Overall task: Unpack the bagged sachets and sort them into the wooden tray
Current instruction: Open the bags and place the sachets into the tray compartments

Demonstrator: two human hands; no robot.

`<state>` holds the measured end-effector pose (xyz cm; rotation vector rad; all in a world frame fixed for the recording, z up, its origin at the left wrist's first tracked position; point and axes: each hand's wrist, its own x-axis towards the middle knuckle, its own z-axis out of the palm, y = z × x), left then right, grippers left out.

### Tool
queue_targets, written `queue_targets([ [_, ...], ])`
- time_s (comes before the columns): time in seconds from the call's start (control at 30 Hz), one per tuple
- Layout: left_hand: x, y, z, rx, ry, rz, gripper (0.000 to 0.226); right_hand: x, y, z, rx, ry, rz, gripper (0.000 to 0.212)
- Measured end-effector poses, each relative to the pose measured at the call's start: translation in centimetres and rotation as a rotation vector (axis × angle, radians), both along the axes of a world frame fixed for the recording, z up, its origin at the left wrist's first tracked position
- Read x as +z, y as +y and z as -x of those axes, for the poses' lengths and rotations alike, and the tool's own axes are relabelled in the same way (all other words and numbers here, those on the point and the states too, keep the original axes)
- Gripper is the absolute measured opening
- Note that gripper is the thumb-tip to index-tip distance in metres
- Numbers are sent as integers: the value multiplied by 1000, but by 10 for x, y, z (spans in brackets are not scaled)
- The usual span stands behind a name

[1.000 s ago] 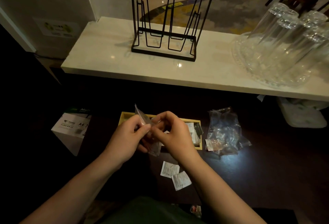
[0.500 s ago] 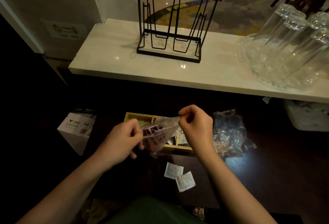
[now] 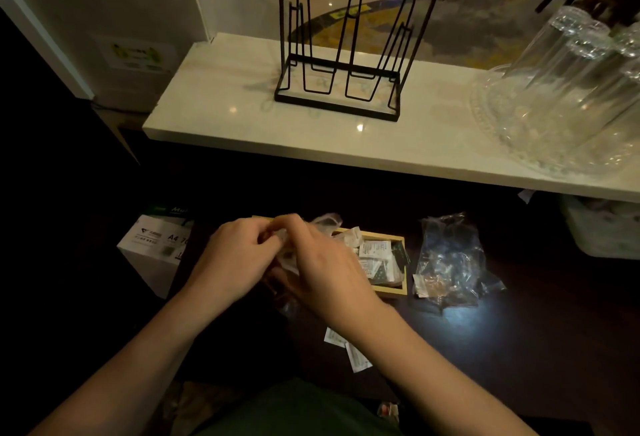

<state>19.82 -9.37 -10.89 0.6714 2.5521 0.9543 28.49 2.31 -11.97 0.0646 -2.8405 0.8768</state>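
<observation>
My left hand and my right hand meet over the left part of the wooden tray, both pinching a small clear plastic bag that bunches between the fingers. What the bag holds is hidden by my hands. The tray's right compartment holds several white and dark green sachets. Two white sachets lie loose on the dark table near my right wrist.
A heap of crumpled clear bags lies right of the tray. A white A4 paper box stands at the left. On the white counter behind stand a black wire rack and upturned glasses on a glass tray.
My hands, spread apart half a second ago with the bag stretched between them, have come together again over the tray. The bag is now bunched in my fingers.
</observation>
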Motion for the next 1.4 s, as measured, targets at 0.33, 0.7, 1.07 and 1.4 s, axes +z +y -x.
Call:
queue_targets([
  [0.33,-28,-26,16,93,-122,-165,15,-11,-11,43,65,74,-229,31],
  [0.7,-93,-39,17,529,-1076,-422,56,14,-5,63,-3,164,316,19],
  [1.07,-99,-52,50,604,-134,-283,44,1,41,73,-228,-25,513,16],
  [1.4,-35,-61,80,475,497,52,40,-69,36,85,-323,-172,584,12],
])
